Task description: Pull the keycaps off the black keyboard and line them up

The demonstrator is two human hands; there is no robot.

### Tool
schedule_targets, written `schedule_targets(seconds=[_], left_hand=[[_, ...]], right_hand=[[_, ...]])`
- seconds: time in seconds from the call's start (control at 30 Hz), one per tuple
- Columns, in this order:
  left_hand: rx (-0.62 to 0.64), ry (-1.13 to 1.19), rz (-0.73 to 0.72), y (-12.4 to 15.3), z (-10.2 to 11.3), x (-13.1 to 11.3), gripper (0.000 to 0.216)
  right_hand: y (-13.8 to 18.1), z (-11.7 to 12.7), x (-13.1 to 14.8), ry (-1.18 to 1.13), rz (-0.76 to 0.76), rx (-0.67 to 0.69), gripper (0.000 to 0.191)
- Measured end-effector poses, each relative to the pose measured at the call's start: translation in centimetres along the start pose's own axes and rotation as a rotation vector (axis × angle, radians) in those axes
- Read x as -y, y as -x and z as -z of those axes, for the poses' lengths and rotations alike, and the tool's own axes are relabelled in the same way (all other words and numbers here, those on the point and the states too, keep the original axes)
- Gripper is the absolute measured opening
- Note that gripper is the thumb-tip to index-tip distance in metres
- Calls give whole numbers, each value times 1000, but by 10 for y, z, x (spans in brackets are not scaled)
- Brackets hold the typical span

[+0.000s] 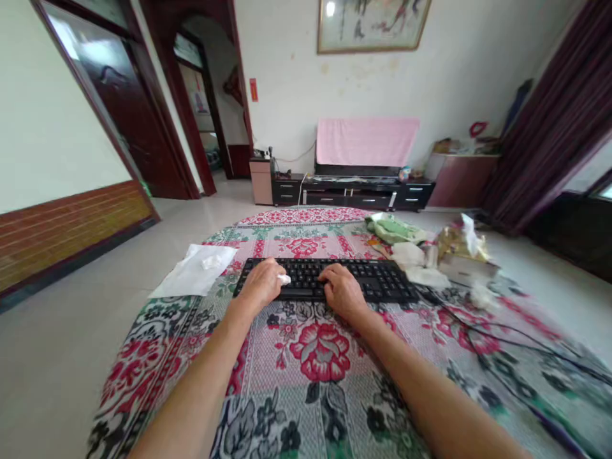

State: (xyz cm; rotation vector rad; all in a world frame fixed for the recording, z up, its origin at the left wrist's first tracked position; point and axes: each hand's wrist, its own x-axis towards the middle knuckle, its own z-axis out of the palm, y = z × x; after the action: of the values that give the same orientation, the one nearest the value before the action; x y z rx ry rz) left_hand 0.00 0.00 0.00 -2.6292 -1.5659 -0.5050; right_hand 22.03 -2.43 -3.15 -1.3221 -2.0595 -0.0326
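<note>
A black keyboard (306, 275) lies across the round table. My left hand (262, 282) is over its left part, fingers closed on a small wad of white tissue (284, 279) that pokes out on the right side, at the keys. On the middle keys, left of the number pad, rests my right hand (343, 290); its fingers are curved with the thumb apart, and I see nothing held in it. Left of the keyboard is a white sheet (184, 280) with a crumpled tissue piece (211, 262) on top.
A floral tablecloth (320, 350) covers the table. To the right are a tissue box (466, 255), a green cloth (394, 228), white papers (423, 274) and a crumpled tissue (482, 297). Dark cables (507, 338) run toward the right edge. A low cabinet (354, 194) stands beyond.
</note>
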Motion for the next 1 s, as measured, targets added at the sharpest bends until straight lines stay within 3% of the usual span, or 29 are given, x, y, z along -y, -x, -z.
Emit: schedule_targets(seconds=[0.17, 0.33, 0.4, 0.5, 0.63, 0.7, 1.0], left_hand=[[-169, 134, 80, -2, 1, -6, 21], [-107, 194, -40, -3, -12, -24, 19], [-109, 142, -24, -2, -11, -19, 21], [-179, 70, 125, 0, -1, -2, 24], [10, 39, 207, 2, 11, 16, 20], [29, -4, 223, 1, 11, 19, 20], [-146, -63, 313, -34, -7, 27, 27]], right_hand=[[0, -1, 3, -4, -3, -8, 24], [0, -1, 2, -7, 4, -18, 23], [1, -1, 2, -10, 6, -23, 23], [1, -1, 2, -10, 7, -24, 24], [1, -1, 2, -6, -2, -25, 24], [1, -1, 2, -3, -7, -25, 24], [2, -2, 1, 5, -17, -16, 22]])
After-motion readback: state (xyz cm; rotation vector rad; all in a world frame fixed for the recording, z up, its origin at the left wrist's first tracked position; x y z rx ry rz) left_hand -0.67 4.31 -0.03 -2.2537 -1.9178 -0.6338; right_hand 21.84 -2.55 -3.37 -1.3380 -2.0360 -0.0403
